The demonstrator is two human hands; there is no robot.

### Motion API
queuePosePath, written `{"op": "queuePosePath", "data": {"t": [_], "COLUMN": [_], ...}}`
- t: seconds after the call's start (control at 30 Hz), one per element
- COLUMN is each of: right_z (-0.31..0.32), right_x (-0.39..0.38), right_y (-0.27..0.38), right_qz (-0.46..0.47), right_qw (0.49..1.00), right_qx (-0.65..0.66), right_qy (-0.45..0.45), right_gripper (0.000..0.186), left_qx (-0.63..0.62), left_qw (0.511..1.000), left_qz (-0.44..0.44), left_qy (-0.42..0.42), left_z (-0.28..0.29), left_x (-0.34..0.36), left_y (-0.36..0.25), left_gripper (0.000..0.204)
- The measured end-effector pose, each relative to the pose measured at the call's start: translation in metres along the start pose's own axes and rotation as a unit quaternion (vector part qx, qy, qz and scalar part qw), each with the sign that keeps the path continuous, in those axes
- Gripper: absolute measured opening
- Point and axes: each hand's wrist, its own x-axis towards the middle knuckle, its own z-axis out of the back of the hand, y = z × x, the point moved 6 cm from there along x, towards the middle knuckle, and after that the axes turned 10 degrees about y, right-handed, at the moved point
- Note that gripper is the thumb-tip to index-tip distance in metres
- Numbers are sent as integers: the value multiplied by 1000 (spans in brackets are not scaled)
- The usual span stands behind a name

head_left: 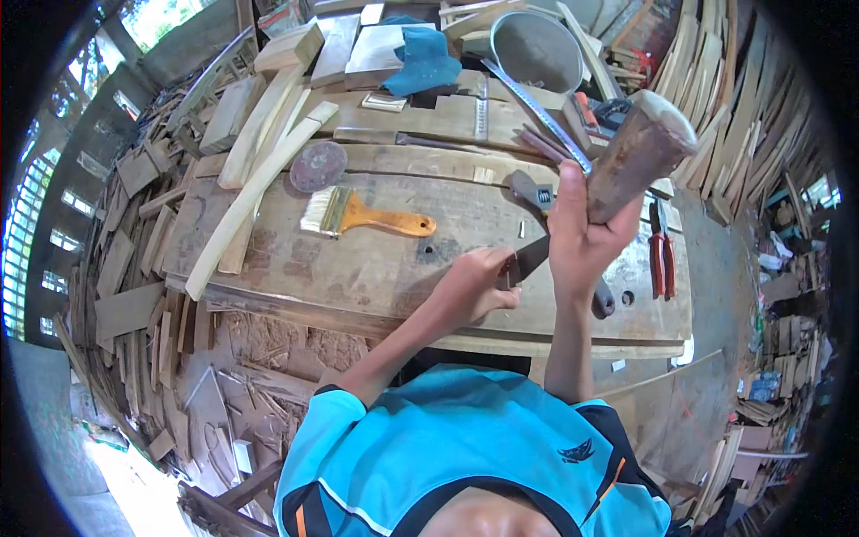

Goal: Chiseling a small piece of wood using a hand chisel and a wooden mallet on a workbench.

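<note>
My right hand (591,233) is raised over the bench and wrapped round a thick, round wooden mallet (640,152). The mallet tilts up and to the right, its pale, worn end facing up. Lower and to the left, my left hand (479,286) is closed on a flat dark metal blade (533,257), which slants up toward my right wrist. Its grip end is mostly hidden by my fingers. Behind my right wrist lies an adjustable wrench (534,191), partly covered. Left of my hands rests a paintbrush (385,220) with an orange handle and white bristles.
The wooden bench (358,277) carries a round, dark red disc (318,166), long wood strips (259,201) and red-handled pliers (662,255). A ruler (537,112), a blue cloth (422,61) and a metal bucket (537,52) are at the back. Stacked planks (725,72) stand at right.
</note>
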Motion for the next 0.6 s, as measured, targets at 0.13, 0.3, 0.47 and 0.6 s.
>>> {"op": "queuePosePath", "data": {"t": [0.13, 0.3, 0.47, 0.6], "right_z": [2, -4, 3, -10], "right_x": [-3, -3, -4, -2], "right_y": [3, -3, -3, 2], "right_qz": [1, -45, -5, 12], "right_qw": [998, 998, 992, 1000], "right_qx": [60, 32, 106, -4], "right_qy": [-30, -9, -71, 2], "right_gripper": [20, 30, 20, 18], "left_qx": [36, -11, 37, 14], "left_qw": [999, 1000, 996, 999], "left_qz": [-30, 9, -56, 33], "left_qy": [-17, -17, -54, 0], "left_z": [0, -3, 6, 0], "left_x": [2, -3, 1, 1], "left_y": [-2, 0, -7, 2], "left_gripper": [30, 31, 32, 32]}}
